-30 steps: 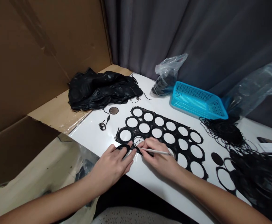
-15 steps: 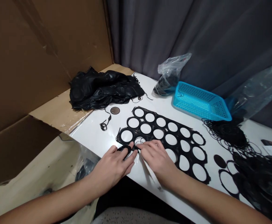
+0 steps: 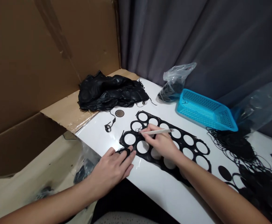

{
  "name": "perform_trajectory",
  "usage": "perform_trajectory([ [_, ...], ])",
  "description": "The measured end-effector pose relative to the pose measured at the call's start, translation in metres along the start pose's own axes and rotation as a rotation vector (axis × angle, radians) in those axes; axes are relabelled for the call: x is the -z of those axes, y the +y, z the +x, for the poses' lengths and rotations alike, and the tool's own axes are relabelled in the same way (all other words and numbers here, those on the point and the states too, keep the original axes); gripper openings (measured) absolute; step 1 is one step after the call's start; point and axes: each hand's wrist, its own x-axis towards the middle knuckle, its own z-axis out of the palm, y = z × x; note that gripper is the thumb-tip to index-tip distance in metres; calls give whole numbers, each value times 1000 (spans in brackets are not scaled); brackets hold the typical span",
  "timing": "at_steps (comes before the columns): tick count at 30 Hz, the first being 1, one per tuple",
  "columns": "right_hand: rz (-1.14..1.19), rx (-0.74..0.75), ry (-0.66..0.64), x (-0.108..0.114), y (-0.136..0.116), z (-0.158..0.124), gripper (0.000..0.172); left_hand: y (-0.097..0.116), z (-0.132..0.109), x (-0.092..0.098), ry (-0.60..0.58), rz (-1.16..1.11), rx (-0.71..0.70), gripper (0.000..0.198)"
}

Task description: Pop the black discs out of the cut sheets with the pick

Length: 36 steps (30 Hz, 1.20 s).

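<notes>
A black rubber-like sheet (image 3: 182,141) with rows of large round holes lies on the white table. My right hand (image 3: 161,141) pinches a slim white pen-like tool (image 3: 159,131), its tip over the sheet near a hole in the second row. A thin black loop (image 3: 138,129) shows by that tip. At the sheet's near left corner, my left hand (image 3: 117,165) has its fingers curled on a small bundle of thin black rings (image 3: 124,151). Its index and middle fingertips touch the sheet's edge.
A crumpled stack of black sheets (image 3: 112,91) lies at the back left. Nearby are a dark disc (image 3: 119,113) and a scrap (image 3: 108,127). A blue basket (image 3: 206,109) stands beside a clear bag (image 3: 173,84). Black rings (image 3: 234,146) and tangled scraps (image 3: 264,186) cover the right side.
My right hand has moved up and away from my left hand, over the sheet, and the white tool now shows clearly in it. The left hand stays at the corner. The view has shifted slightly.
</notes>
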Motion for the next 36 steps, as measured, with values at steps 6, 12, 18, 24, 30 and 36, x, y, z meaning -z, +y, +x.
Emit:
perform_trajectory([
  [6,112,86,-214,-26,-6,-7,14,-4,-6,8,-60,85,105,34],
  [12,80,127,-207,-29,-1,-7,15,-4,-5,11,-111,81,115,35],
  [18,41,137,-202,-29,-2,-6,16,-4,-5,11,-131,68,121,34],
  [24,-263,459,-200,-36,-2,-17,9,-7,-5,9,-96,37,96,32],
  [30,-589,484,25,-19,14,28,14,-12,-4,6,-86,-16,64,31],
  [36,-326,93,300,53,29,61,17,-30,-7,13,-197,-195,171,31],
])
